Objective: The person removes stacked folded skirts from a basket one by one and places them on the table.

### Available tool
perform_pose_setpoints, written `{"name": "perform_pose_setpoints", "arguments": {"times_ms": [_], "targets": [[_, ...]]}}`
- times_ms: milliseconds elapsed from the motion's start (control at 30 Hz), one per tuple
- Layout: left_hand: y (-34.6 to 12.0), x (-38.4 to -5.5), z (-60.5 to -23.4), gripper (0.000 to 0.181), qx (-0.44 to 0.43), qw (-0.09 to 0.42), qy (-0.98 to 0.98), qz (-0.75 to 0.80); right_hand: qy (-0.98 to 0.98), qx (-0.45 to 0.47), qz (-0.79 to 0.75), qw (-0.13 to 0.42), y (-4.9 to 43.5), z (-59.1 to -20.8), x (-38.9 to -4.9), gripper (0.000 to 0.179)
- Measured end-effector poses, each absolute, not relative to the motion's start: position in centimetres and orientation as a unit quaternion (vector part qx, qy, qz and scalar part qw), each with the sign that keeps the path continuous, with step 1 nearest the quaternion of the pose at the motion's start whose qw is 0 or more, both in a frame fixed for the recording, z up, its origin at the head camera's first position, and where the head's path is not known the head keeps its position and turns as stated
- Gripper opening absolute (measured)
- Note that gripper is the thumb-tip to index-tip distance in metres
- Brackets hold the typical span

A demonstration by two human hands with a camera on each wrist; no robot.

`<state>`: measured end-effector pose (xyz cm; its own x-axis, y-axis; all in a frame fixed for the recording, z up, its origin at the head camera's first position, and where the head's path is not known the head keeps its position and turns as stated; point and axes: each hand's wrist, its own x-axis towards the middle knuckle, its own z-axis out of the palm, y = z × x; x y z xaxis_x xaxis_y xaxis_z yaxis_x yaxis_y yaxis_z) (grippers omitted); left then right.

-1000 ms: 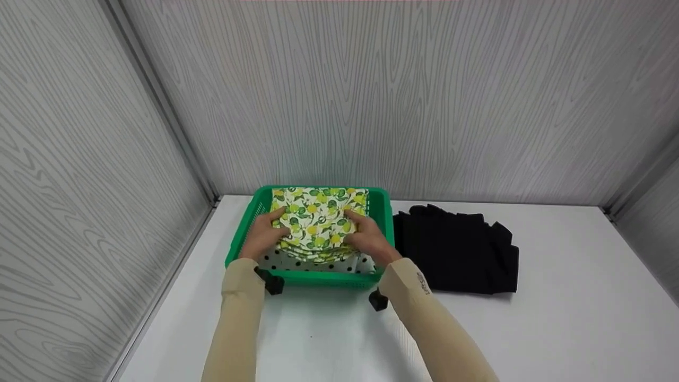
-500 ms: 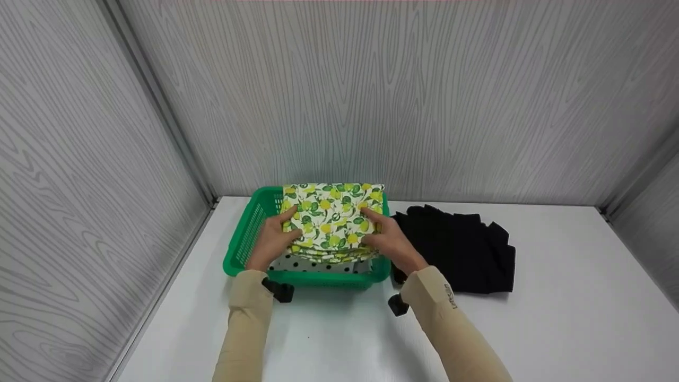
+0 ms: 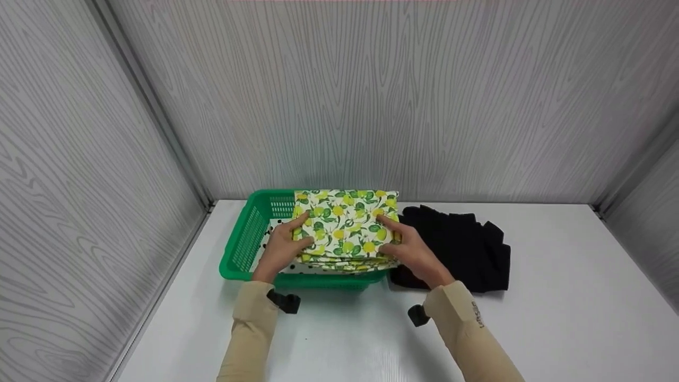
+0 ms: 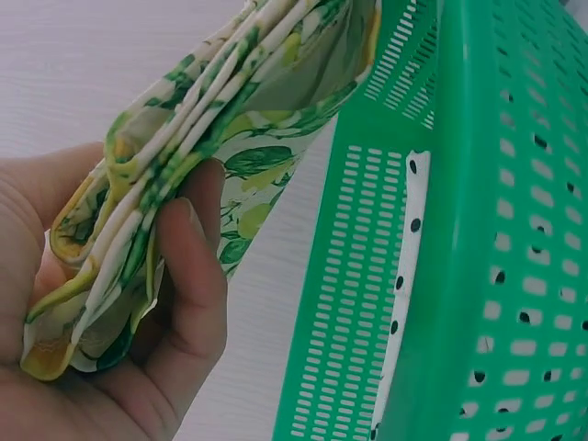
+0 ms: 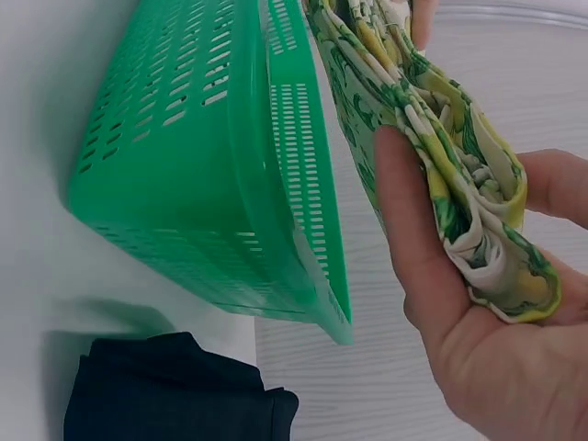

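Observation:
A folded cloth (image 3: 345, 223) with a lemon-and-leaf print hangs between my hands, above the right part of a green plastic basket (image 3: 236, 246). My left hand (image 3: 281, 246) grips its left edge, thumb on top and fingers underneath. On the opposite edge my right hand (image 3: 416, 254) pinches it the same way. Both wrist views show the stacked layers of the lemon-print cloth (image 4: 184, 165) above the basket's rim (image 5: 248, 119). Inside the basket lies a white cloth with black dots (image 3: 276, 225), mostly hidden beneath the lemon-print one.
Black folded cloth (image 3: 467, 249) lies on the white table (image 3: 551, 297) just right of the basket, partly behind my right hand. Grey wood-grain panels (image 3: 371, 106) rise at the back and on both sides.
Both hands have lifted the lemon-print cloth out of the basket and moved it to the right. More of the basket's left inside and the dotted cloth now shows.

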<state>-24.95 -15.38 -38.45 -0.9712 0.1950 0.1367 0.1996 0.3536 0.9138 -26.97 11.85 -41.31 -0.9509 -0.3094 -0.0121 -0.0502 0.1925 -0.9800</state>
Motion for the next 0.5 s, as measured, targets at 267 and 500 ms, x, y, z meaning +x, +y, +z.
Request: {"name": "perform_pose_setpoints", "arguments": {"times_ms": [267,500], "targets": [[-14.9,-26.1,-41.1,0.057,-0.123,0.001,-0.804,-0.581,0.759,-0.132,-0.629,0.105,13.5,-40.9,-26.4,0.068],[-13.6,-26.1,-41.8,0.058,-0.136,0.01,-0.805,-0.577,0.764,-0.155,-0.62,0.094,15.0,-40.9,-25.7,0.068]]}}
